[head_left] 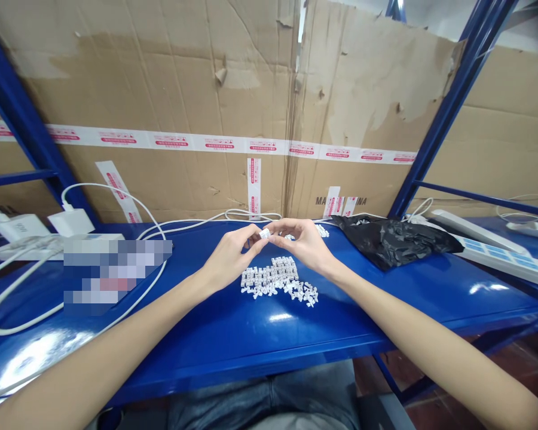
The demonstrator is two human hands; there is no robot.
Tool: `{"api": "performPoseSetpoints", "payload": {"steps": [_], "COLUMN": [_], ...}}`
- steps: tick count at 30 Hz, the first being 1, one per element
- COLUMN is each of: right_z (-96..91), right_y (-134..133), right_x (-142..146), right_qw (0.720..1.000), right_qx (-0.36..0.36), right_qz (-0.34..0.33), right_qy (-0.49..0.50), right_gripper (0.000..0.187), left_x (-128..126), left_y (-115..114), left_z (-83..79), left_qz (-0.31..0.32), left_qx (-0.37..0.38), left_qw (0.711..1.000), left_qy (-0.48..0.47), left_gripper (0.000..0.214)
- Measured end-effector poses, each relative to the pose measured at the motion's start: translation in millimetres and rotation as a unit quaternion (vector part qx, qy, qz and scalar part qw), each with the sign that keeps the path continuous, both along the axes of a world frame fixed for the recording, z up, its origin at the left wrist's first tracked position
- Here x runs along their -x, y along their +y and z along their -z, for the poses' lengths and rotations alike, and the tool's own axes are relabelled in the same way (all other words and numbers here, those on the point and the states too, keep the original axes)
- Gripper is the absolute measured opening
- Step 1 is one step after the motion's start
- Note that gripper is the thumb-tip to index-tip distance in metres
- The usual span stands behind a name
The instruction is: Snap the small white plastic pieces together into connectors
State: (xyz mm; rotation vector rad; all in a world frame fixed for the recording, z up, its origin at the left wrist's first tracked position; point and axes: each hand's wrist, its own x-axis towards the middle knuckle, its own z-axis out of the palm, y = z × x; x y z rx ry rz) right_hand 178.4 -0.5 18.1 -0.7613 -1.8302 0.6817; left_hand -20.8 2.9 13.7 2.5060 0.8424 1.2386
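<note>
My left hand (231, 252) and my right hand (303, 243) meet above the blue shelf (233, 334), fingertips pinched together on one small white plastic part (264, 233). Just below the hands lies a pile of small white plastic parts (275, 282), some set in neat rows, others loose at the front. A few more white parts (321, 230) lie behind my right hand.
A crumpled black plastic bag (392, 240) lies to the right, with white power strips (493, 248) beyond it. White chargers (72, 222) and looping white cables (22, 298) sit at the left. Cardboard (206, 89) backs the shelf between blue rack posts (448, 107).
</note>
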Motion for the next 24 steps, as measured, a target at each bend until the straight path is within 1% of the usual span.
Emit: {"api": "performPoseSetpoints", "payload": {"steps": [4,7,10,14,16,19,21,23,24], "right_z": [3.1,4.9,5.3,6.5,8.1,9.7,8.3,4.1,1.2], "right_y": [2,2,0,-1,1,4,5,4,2], "right_x": [1,3,6,6,5,5,4,3,1], "right_qw": [0.999,0.997,0.995,0.993,0.992,0.992,0.993,0.997,0.998], "right_qx": [0.025,0.042,0.052,0.068,0.073,0.083,0.092,0.076,0.051], "right_qz": [-0.022,-0.034,-0.042,-0.05,-0.053,-0.059,-0.06,-0.034,-0.006], "right_qy": [0.025,0.053,0.075,0.085,0.087,0.073,0.048,0.003,-0.027], "right_gripper": [0.019,0.013,0.008,0.008,0.008,0.008,0.012,0.02,0.022], "left_x": [1,0,0,0,0,1,1,3,4], "left_y": [2,3,3,1,2,5,7,11,12], "left_z": [0.0,1.6,4.6,8.5,10.2,11.7,11.4,9.6,8.3], "left_qz": [0.003,0.006,0.004,0.006,0.006,0.001,-0.012,-0.039,-0.056], "left_qx": [-0.024,-0.042,-0.077,-0.129,-0.141,-0.122,-0.099,-0.087,-0.086], "left_qw": [1.0,0.999,0.996,0.99,0.988,0.991,0.994,0.995,0.995], "left_qy": [0.01,0.022,0.036,0.054,0.063,0.061,0.043,0.02,0.008], "left_gripper": [0.024,0.024,0.023,0.022,0.021,0.02,0.018,0.018,0.018]}}
